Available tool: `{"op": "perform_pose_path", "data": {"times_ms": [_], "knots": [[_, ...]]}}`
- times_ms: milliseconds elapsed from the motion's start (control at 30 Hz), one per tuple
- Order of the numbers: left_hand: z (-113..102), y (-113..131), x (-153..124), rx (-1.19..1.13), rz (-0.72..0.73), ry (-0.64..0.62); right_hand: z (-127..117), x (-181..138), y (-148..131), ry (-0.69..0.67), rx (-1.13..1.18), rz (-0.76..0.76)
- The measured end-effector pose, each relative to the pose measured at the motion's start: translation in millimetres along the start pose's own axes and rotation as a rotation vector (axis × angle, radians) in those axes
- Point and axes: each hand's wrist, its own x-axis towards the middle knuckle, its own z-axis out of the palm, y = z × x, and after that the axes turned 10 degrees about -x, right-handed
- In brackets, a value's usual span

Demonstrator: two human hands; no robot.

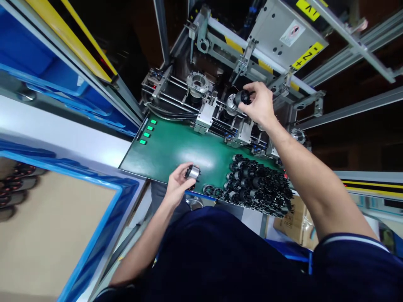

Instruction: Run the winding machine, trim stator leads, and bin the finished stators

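My right hand (258, 105) reaches into the machine and is closed on a small black cylindrical part (243, 97) at a round fixture (232, 105). My left hand (179, 181) rests near the front edge of the green work surface (176, 147), with its fingers wrapped round a silver and black motor part (192, 172). A pile of several black motor parts (258, 184) lies on the green surface between my two arms. A second round fixture (197, 84) stands further left in the machine with nothing in it.
Green lit buttons (147, 132) line the left edge of the green surface. A blue crate (72, 235) with a cardboard sheet and some parts sits at the left. Metal frame rails (352, 50) and yellow labelled panels (307, 54) hang above the machine.
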Motion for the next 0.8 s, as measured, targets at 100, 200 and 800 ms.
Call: {"op": "perform_pose_path", "data": {"times_ms": [100,200,800], "knots": [[-20,-8,-29,-0.029,0.019,0.134,6,10,7,-0.049,-0.061,-0.026],[-35,-6,-38,-0.019,0.077,0.227,-1,21,11,-0.119,-0.133,-0.082],[17,62,-21,-0.140,0.237,0.077,-64,-51,-130,-0.320,0.356,-0.343]]}}
